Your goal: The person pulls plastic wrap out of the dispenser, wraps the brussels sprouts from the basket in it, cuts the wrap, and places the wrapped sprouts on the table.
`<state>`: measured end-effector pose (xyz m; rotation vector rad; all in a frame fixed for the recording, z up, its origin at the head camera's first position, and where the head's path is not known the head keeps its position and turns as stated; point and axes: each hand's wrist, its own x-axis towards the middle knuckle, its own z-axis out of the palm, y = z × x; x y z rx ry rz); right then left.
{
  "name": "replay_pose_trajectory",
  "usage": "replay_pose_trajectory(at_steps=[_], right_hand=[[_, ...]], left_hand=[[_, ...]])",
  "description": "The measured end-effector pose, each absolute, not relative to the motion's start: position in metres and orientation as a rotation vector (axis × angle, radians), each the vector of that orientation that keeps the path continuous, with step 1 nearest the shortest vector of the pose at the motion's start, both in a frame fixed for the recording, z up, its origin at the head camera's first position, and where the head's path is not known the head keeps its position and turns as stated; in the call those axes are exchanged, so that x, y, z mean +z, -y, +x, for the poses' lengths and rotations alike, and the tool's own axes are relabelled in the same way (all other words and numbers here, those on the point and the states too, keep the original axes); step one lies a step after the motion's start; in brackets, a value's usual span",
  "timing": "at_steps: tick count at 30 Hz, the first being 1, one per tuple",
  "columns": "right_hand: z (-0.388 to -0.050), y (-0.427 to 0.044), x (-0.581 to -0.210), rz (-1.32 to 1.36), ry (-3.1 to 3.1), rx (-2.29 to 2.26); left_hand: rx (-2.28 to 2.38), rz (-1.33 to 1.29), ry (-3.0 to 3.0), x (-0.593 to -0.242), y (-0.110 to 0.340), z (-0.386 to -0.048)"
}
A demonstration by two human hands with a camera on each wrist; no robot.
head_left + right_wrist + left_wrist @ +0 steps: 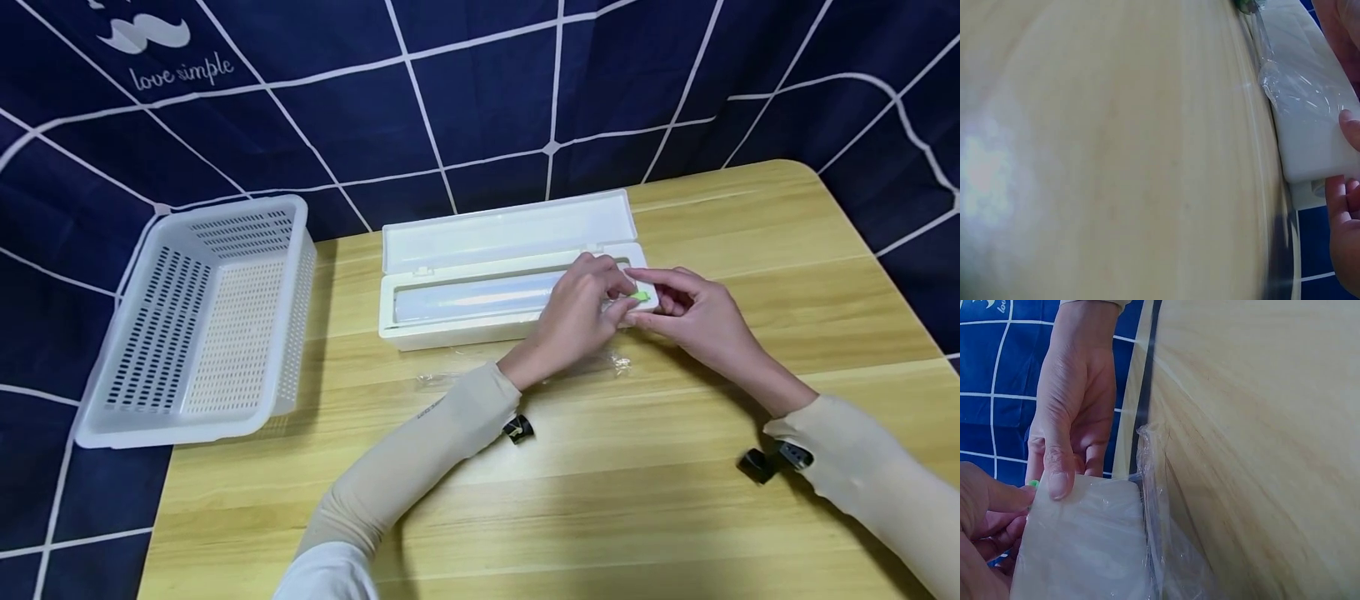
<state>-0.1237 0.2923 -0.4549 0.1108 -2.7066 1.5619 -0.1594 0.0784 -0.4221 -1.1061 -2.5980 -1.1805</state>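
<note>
Head view: left hand [576,307] pinched on half-hidden green piece [641,296], right hand [703,318] clamped on white box [450,336].

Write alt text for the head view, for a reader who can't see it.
A person's left grip seems to pinch a green piece at the right end of an open white box, while the right grip holds that end. A roll lies inside, the lid open behind it. A white basket stands at the wooden table's left edge.
</note>
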Motion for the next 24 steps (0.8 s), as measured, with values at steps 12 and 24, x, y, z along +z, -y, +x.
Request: replay_pose_trajectory(at_steps=[12,24], right_hand=[[-0.1242,-0.2946,-0.458,0.096,2.697,1.565],[-0.1238,-0.2924,-0.4557,0.111,2.698,1.553]], left_hand=[[-1.225,-1.127,2.6,-0.4223,-0.0785,-0.1616],[-1.236,-1.088,2.685,-0.418,-0.0741,-0.1613]])
